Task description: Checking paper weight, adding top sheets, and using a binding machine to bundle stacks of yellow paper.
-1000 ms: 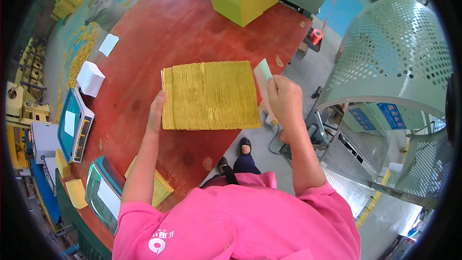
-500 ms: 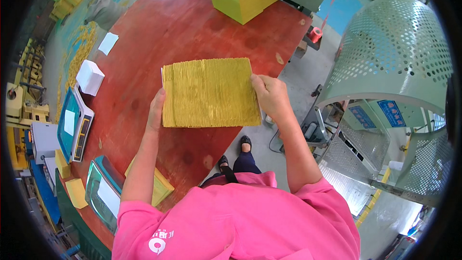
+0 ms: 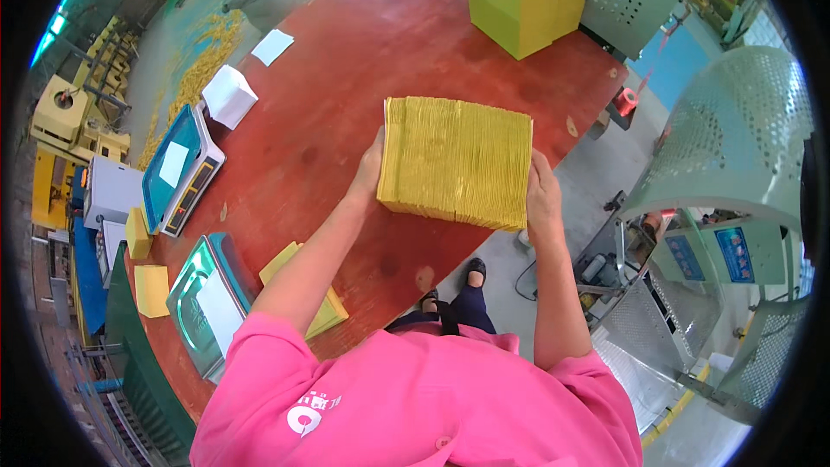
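Observation:
Between my two hands is a thick block of stacked yellow paper sheets (image 3: pixel 458 160), its many thin edges facing up. My left hand (image 3: pixel 370 169) presses its left end, with most of the fingers hidden behind the block. At the right end, my right hand (image 3: pixel 543 199) grips with fingers along the side. The block is over the near part of the red table (image 3: pixel 346 95), slightly tilted down to the right. Whether it touches the tabletop, I cannot tell. Below my left forearm lies a flatter yellow paper stack (image 3: pixel 327 316).
Two scales with teal tops, one (image 3: pixel 177 164) farther off and one (image 3: pixel 203 303) nearer, line the table's left side. A white paper stack (image 3: pixel 229 97) and a white sheet (image 3: pixel 272 47) lie beyond. Large yellow blocks (image 3: pixel 523 4) stand at the back. A perforated green machine guard (image 3: pixel 726 130) is to the right.
The view has swung, so the table and scales appear farther right. The paper block has tilted, its right end now lower, and both hands still hold its ends.

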`<state>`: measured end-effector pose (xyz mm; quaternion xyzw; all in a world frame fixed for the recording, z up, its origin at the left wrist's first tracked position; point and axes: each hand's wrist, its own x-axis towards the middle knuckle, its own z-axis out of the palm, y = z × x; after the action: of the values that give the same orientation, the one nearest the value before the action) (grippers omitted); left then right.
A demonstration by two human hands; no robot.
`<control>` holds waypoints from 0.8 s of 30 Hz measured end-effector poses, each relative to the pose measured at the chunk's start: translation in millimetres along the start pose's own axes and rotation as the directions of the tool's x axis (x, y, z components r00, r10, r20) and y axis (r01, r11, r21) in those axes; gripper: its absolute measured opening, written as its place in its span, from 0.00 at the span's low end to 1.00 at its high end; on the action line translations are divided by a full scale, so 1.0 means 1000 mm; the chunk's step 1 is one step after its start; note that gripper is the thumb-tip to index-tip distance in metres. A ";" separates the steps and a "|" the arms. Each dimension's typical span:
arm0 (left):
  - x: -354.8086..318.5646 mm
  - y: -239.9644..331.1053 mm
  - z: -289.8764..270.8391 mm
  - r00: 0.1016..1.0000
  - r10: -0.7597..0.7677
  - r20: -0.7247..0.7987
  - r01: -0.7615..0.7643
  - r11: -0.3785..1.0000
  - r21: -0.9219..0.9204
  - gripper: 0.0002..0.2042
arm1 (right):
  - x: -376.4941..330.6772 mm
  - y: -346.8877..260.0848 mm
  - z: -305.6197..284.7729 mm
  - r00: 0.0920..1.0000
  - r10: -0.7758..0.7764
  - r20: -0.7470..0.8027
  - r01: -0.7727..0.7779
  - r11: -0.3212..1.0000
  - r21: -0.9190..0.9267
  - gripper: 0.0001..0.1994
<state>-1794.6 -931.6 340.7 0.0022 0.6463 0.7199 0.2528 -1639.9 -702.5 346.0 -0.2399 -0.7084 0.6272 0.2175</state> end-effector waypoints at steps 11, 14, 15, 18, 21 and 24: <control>-0.144 -0.071 0.117 0.831 -0.134 0.540 0.328 0.903 -0.279 0.25 | -0.204 0.036 -0.139 0.925 0.169 -0.340 -0.087 0.966 0.244 0.16; -0.176 -0.137 0.150 0.739 -0.189 0.647 0.377 0.912 -0.164 0.26 | -0.275 0.027 -0.188 0.836 0.308 -0.455 -0.196 0.941 0.277 0.16; -0.185 -0.156 0.167 0.745 -0.210 0.633 0.344 0.934 -0.094 0.26 | -0.293 0.025 -0.205 0.793 0.393 -0.466 -0.253 0.908 0.335 0.16; -0.239 -0.181 0.236 0.607 -0.273 0.746 0.417 0.909 -0.007 0.25 | -0.359 0.056 -0.267 0.726 0.362 -0.585 -0.193 0.923 0.332 0.18; -0.283 -0.212 0.305 0.635 -0.271 0.724 0.313 0.946 0.080 0.22 | -0.401 0.053 -0.337 0.653 0.409 -0.638 -0.152 0.895 0.418 0.17; -0.331 -0.240 0.375 0.628 -0.216 0.748 0.225 0.970 0.092 0.23 | -0.429 0.064 -0.423 0.689 0.335 -0.642 -0.100 0.922 0.374 0.17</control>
<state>-1295.4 -695.3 285.7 0.2196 0.4751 0.6210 0.5835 -1039.0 -626.8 329.2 -0.5038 -0.4327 0.6150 0.4252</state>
